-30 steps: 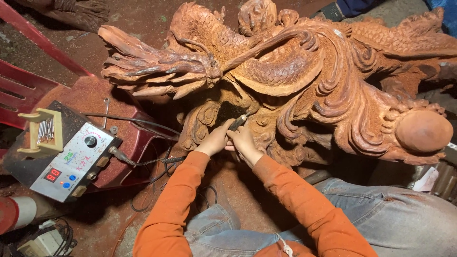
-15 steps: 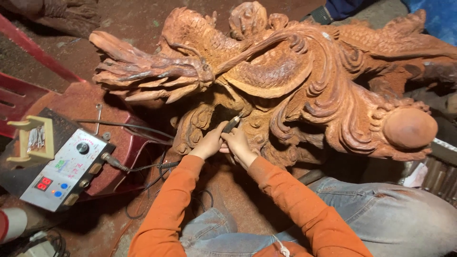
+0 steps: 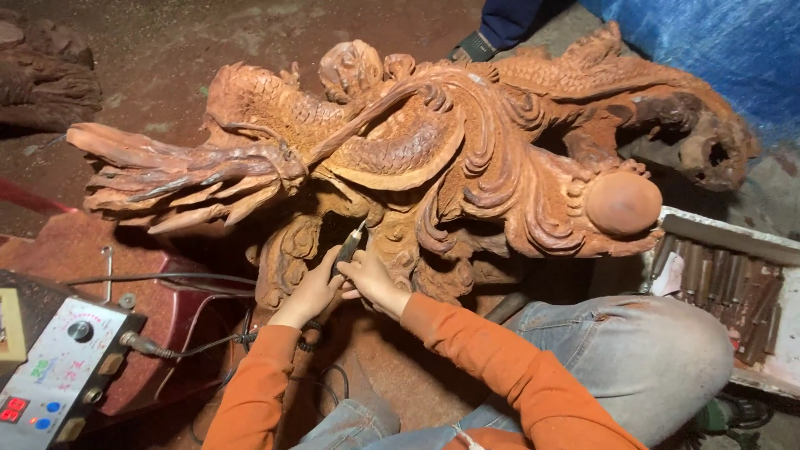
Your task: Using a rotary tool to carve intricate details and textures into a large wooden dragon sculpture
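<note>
A large reddish-brown wooden carving (image 3: 433, 158) of scaled, curling forms fills the middle of the head view. My left hand (image 3: 312, 293) and my right hand (image 3: 372, 282) are pressed together at its lower front. Both grip a slim dark rotary handpiece (image 3: 347, 247), whose tip points up into a dark recess of the carving. A coiled black cord (image 3: 310, 337) hangs below my left wrist. Orange sleeves cover both my arms.
A grey control box (image 3: 62, 371) with knob and coloured buttons sits at lower left, cables leading from it. A tray of several chisels (image 3: 721, 279) lies at right. My jeans-clad knee (image 3: 658, 350) is at lower right. Another person's dark trouser leg and shoe (image 3: 492, 33) stand behind the carving, beside a blue tarp (image 3: 708, 42).
The view has shifted down and left relative to the carving. My hands have kept their grip on the handpiece at the same recess.
</note>
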